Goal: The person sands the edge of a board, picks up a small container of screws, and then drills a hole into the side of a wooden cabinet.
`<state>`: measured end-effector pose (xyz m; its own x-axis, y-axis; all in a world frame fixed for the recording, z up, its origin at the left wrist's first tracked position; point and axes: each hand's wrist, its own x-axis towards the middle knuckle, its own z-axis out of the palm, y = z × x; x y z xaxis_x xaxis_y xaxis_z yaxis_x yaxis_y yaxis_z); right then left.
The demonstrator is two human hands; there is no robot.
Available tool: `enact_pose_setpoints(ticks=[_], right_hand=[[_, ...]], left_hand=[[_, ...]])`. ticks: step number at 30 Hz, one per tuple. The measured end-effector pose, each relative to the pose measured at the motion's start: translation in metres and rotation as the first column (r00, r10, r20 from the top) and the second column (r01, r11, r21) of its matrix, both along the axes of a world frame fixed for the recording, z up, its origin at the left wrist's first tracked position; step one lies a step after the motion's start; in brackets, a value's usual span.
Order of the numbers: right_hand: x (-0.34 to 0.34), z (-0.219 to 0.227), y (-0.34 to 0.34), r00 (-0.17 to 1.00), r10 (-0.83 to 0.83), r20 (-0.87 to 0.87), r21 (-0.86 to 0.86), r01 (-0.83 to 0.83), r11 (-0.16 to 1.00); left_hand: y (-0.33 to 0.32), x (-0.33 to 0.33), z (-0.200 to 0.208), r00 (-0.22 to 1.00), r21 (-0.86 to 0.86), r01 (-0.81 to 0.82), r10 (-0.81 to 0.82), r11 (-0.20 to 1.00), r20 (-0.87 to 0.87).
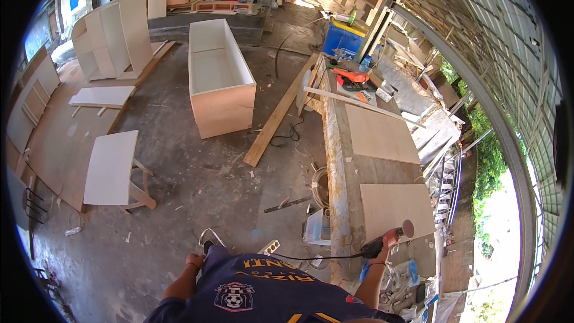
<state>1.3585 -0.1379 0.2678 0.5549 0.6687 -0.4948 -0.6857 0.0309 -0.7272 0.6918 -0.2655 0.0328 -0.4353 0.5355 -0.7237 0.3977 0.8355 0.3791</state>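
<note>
My right hand [376, 255] is wrapped round the body of an angle grinder [390, 238] with a red-and-black housing. Its round brownish disc [408, 228] points away from me, over the near edge of a thin light wooden panel [394, 203]; whether the disc touches the panel I cannot tell. A black cord [317, 258] runs left from the grinder towards a white power strip [272, 247] beside my leg. Down by my left thigh hangs my left hand [194, 260], its fingers curled in with nothing visible in them.
The panel lies on a long concrete ledge [350, 215], with a second panel [379, 133] farther along. An open box-shaped cabinet [222, 110] stands on the floor ahead, near a long plank [281, 110]. A white-topped stand [110, 167] is at left. Coiled hose [321, 186] sits against the ledge.
</note>
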Motion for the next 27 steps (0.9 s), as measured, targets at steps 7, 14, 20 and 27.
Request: enact_pose_setpoints(ticks=[7,14,20,27], right_hand=[[0.01,-0.012,0.011,0.986,-0.111,0.128,0.034,0.108,0.994],[0.097,0.011,0.019,0.993,-0.088,0.081,0.116,0.078,0.99],[0.124,-0.004,0.006,0.979,0.029,0.201,-0.173,0.006,0.985],[0.124,-0.022,0.004,0.948,0.038,0.316,-0.288,0.057,0.956]], left_hand=[[0.004,0.007,0.041,0.994,0.021,-0.009,0.007,1.0,0.107],[0.018,0.014,0.076,0.973,0.008,-0.186,0.183,0.983,0.14],[-0.013,-0.021,0.026,0.988,0.148,0.151,-0.151,0.977,-0.006],[-0.028,-0.023,0.037,0.993,0.102,0.071,-0.08,0.992,0.089]])
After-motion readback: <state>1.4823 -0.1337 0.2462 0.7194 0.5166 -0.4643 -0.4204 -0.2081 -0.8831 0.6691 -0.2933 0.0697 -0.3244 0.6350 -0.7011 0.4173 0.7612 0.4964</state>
